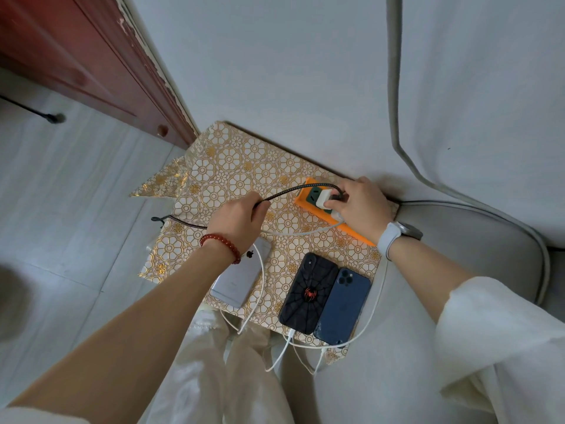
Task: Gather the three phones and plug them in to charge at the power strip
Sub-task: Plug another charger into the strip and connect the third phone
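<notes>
Three phones lie face down on a small table with a gold flower-patterned cloth (pixel 232 166): a silver phone (pixel 238 276) at the left, a black phone with a red spider (pixel 308 293) in the middle, a blue phone (pixel 344 307) at the right. White cables (pixel 286 347) run to their near ends. An orange power strip (pixel 318 214) sits at the back right. My right hand (pixel 359 206) grips a white charger block (pixel 324 199) on the strip. My left hand (pixel 241 220) holds a black braided cable (pixel 293 191) that leads to that block.
A dark red wooden door (pixel 91 65) stands at the back left above a pale tiled floor (pixel 61 194). A grey cushioned seat (pixel 477 246) adjoins the table on the right. The white wall (pixel 275 71) lies directly behind the table.
</notes>
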`<state>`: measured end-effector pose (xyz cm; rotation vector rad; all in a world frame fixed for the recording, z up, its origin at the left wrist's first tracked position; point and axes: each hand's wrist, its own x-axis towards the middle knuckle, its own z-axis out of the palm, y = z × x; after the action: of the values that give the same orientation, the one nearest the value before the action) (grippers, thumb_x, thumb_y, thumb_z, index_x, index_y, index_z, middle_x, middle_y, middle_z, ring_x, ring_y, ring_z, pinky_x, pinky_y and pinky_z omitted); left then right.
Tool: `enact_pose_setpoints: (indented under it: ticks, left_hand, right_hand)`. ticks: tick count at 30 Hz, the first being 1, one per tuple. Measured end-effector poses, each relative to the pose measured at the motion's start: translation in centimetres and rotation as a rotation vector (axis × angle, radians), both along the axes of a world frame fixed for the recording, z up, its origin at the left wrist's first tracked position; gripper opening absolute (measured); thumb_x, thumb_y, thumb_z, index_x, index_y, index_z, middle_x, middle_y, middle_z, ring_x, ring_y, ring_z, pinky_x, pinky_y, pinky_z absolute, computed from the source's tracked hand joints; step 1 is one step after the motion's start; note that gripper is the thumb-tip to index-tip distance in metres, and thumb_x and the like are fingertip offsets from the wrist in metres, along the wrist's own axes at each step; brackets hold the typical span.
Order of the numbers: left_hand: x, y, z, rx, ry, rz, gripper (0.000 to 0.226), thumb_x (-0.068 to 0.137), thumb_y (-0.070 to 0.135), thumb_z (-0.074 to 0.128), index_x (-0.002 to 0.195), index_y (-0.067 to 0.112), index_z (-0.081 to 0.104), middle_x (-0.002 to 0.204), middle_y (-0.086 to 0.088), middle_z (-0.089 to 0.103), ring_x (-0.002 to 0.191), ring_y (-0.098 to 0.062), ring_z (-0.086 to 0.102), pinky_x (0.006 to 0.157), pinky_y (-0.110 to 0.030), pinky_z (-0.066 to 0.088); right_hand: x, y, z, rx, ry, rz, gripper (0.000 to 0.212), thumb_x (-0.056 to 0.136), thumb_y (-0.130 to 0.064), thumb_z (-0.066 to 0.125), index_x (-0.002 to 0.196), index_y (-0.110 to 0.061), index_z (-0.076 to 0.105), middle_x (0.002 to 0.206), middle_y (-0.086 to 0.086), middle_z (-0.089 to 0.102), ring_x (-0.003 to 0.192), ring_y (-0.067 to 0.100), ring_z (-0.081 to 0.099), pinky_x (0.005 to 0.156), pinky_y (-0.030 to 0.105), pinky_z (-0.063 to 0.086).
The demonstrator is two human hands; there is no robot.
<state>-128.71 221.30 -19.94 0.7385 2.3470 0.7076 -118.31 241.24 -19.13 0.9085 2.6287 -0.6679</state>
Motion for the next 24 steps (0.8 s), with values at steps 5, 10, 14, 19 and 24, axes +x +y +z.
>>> enact_pose_setpoints:
  ticks: [5, 10, 14, 19, 24]
  left_hand:
    - [-0.1, -0.3, 0.0, -0.019, 0.007, -0.002, 0.026, 0.093, 0.031, 0.04, 0.086, 0.009, 0.054, 0.064, -0.003, 0.056, 0.061, -0.025, 0.052, 0.053, -0.031, 0.041]
    - [-0.8, 0.0, 0.0, -0.002, 0.008, 0.03, 0.026, 0.094, 0.028, 0.039, 0.084, 0.008, 0.053, 0.065, -0.005, 0.054, 0.06, -0.025, 0.05, 0.055, -0.033, 0.041]
    - [-1.3, -0.2, 0.1, -0.015, -0.01, 0.034, 0.024, 0.094, 0.027, 0.039, 0.084, 0.009, 0.053, 0.067, -0.005, 0.056, 0.062, -0.025, 0.051, 0.057, -0.033, 0.042]
    - [-1.2, -0.6, 0.4, -0.035, 0.029, 0.025, 0.025, 0.094, 0.029, 0.04, 0.088, 0.011, 0.056, 0.071, -0.004, 0.057, 0.065, -0.023, 0.052, 0.05, -0.024, 0.035]
    - [-1.6, -0.6, 0.3, 0.004, 0.048, 0.024, 0.026, 0.093, 0.028, 0.041, 0.09, 0.009, 0.059, 0.071, -0.004, 0.058, 0.066, -0.023, 0.053, 0.058, -0.033, 0.044]
  right_hand:
    - [-0.4, -0.8, 0.0, 0.041, 0.061, -0.009, 0.024, 0.079, -0.025, 0.067, 0.088, -0.003, 0.063, 0.095, 0.014, 0.065, 0.098, 0.03, 0.052, 0.075, 0.04, 0.044]
    - [-0.8, -1.3, -0.5, 0.078, 0.08, -0.039, 0.023, 0.078, -0.025, 0.068, 0.087, -0.004, 0.063, 0.095, 0.013, 0.065, 0.097, 0.031, 0.053, 0.072, 0.037, 0.042]
    - [-1.1, -1.6, -0.6, 0.152, 0.024, -0.02, 0.027, 0.08, -0.031, 0.065, 0.093, -0.008, 0.063, 0.1, 0.011, 0.062, 0.101, 0.03, 0.052, 0.077, 0.037, 0.039]
    - [-1.0, -2.0, -0.2, 0.198, -0.003, 0.041, 0.028, 0.086, -0.032, 0.058, 0.1, -0.009, 0.062, 0.106, 0.009, 0.065, 0.103, 0.029, 0.053, 0.083, 0.038, 0.037]
    - [-0.1, -2.1, -0.1, 0.114, 0.205, -0.051, 0.019, 0.084, -0.024, 0.061, 0.087, -0.005, 0.063, 0.086, 0.012, 0.069, 0.078, 0.029, 0.061, 0.075, 0.039, 0.046]
